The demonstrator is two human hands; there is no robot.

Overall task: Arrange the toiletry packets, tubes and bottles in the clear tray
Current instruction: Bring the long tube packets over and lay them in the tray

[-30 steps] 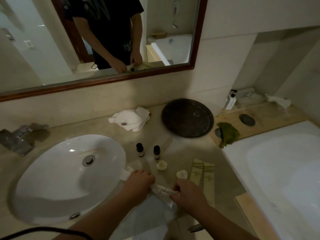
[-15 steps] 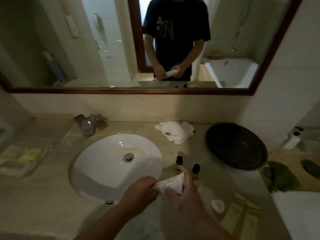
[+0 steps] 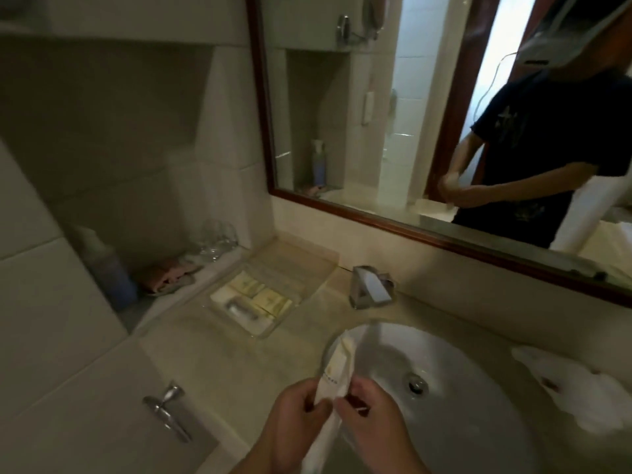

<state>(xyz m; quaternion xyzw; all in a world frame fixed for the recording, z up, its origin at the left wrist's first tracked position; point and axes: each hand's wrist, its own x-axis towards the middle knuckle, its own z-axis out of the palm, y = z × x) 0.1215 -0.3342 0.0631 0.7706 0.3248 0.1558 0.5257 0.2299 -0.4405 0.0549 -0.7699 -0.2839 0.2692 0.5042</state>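
Both hands hold long white toiletry packets [image 3: 337, 366] upright over the left rim of the sink. My left hand [image 3: 294, 419] pinches them from the left, my right hand [image 3: 369, 415] from the right. The clear tray [image 3: 309, 287] sits on the counter to the upper left, beside the wall niche. Inside it lie two pale yellow packets [image 3: 260, 292] and a small white tube [image 3: 241, 311]. Its right half looks bare.
The white sink [image 3: 455, 398] lies under my hands, with the chrome tap [image 3: 369, 287] behind it. A white cloth [image 3: 574, 388] lies at the right. The niche holds a blue bottle [image 3: 109, 271], glasses [image 3: 219, 237] and a pink cloth [image 3: 167, 277]. A drawer handle [image 3: 167, 410] sits lower left.
The view has swung left, from the right counter to the sink's left side and the tray. Both hands have lifted the white packets off the counter and carried them leftwards.
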